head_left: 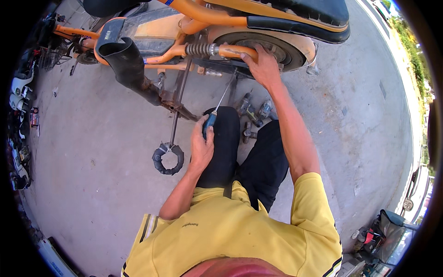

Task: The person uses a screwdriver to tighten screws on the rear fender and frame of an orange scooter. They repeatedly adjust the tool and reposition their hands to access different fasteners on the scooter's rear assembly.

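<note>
Head view, looking down on a squatting person beside an orange scooter (184, 18); your left hand (202, 147) has its grip closed around the blue handle of a screwdriver (217, 111), whose thin shaft runs up and to the right toward the underside of the frame by the rear wheel (272, 48); your right hand (263, 67) has its grip wrapped over the orange tube just behind the coil spring (199, 50), steadying the machine. To work the step well, keep the shaft in line with the fastener (its head is hidden behind the frame, so seat the tip by feel before turning); press along the shaft, not across it; let the right hand take the counter-force. Room for moving: the black stand bar (177, 108) and the split rubber ring (168, 159) lie just left of the tool hand, so swing the elbow inward rather than outward; the loose metal parts (253, 115) sit on the concrete floor (92, 161) between your knees and the wheel, near the tool's path; the floor to the right is open; the black fender (127, 62) hangs above left, well apart from the tip.
</note>
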Tool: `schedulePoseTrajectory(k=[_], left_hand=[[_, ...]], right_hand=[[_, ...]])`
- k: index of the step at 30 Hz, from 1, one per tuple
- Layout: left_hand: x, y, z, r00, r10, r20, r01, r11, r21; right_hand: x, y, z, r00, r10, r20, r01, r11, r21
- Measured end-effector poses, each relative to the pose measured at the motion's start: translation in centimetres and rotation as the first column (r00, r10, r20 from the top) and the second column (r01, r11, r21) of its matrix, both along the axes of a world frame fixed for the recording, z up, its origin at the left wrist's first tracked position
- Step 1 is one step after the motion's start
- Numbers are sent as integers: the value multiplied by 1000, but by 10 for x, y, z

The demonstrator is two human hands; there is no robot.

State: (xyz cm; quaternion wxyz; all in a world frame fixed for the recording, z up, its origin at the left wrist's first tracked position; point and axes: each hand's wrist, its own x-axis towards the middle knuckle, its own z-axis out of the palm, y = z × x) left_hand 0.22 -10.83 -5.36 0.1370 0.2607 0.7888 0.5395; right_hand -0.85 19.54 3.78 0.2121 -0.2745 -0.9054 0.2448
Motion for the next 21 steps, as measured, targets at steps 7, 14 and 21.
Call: schedulePoseTrajectory(k=[7, 14, 21], left_hand=[[-13, 12, 4, 989, -28, 145, 15, 996, 89], [-23, 6, -4, 979, -74, 189, 53, 992, 115], [-30, -3, -17, 937, -61, 344, 28, 995, 98]], right_hand=[[-43, 35, 38, 863, 310, 398, -88, 870, -486], [-53, 36, 51, 802, 366, 472, -70, 842, -534], [-54, 51, 32, 783, 415, 464, -153, 851, -502]])
